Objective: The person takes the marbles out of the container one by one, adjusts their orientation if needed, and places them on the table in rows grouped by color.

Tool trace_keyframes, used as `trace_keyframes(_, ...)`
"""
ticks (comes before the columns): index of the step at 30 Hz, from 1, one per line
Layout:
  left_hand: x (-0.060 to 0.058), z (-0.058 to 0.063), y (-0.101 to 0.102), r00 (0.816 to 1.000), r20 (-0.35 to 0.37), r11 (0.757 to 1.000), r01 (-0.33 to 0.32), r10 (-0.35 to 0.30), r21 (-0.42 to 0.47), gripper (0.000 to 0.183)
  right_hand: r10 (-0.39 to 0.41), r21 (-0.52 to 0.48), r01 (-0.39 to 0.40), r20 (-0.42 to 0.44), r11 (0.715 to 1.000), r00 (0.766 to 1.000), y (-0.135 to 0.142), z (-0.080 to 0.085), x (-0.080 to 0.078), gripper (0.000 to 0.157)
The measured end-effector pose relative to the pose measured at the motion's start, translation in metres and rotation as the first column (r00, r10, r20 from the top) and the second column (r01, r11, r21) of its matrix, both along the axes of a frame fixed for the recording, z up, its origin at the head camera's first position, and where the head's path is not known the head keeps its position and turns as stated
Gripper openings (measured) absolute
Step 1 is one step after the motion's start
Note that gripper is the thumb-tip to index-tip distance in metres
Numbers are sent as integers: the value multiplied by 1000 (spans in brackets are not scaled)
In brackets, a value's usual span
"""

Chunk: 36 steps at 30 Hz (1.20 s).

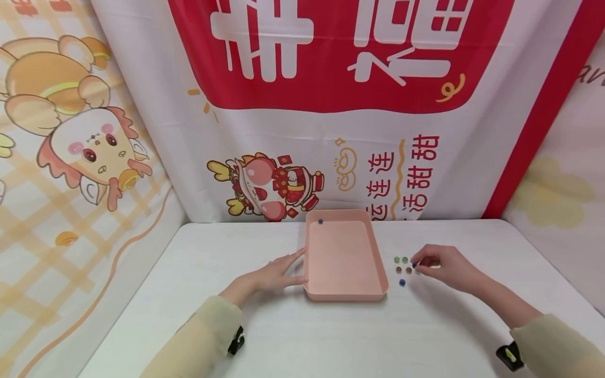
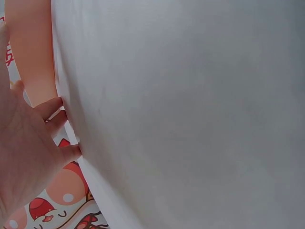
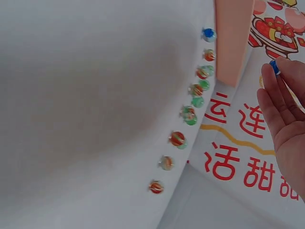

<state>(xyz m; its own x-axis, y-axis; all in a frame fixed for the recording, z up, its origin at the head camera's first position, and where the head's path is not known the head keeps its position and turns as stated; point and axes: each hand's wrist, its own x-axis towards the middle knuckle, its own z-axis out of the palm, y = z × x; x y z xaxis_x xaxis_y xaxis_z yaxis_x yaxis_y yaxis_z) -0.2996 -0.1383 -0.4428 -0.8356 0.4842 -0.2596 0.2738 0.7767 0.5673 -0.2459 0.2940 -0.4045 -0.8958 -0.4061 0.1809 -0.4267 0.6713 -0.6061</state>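
A pink rectangular tray (image 1: 347,297) lies on the white table, with one dark blue marble (image 1: 320,221) in its far left corner. My left hand (image 1: 275,274) touches the tray's left wall with its fingers spread. Between thumb and fingertips, my right hand (image 1: 444,265) pinches a blue marble (image 3: 275,67), just right of the tray and above the table. Near that hand lie two green marbles (image 1: 397,260), brownish marbles (image 1: 399,270) and another blue marble (image 1: 402,282). In the right wrist view, several red-and-green swirled marbles (image 3: 177,139) lie along the table.
The white table (image 1: 302,341) meets a hanging cloth (image 1: 264,131) with red and white lettering at the back. Printed cloth walls stand at the left (image 1: 71,252) and right (image 1: 557,210).
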Motion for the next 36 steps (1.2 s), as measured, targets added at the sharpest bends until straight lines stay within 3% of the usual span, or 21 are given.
trace_keyframes(15, -2, -1, 0, 1000, -7, 1000, 4, -4, 1, 84, 22, 23, -23, 52, 999, 998, 6, -30, 1, 16)
trace_keyframes(36, -4, -6, -2, 999, -28, 999, 36, -35, 10, 84, -28, 130, 10, 136, 991, 990, -3, -44, -9, 15)
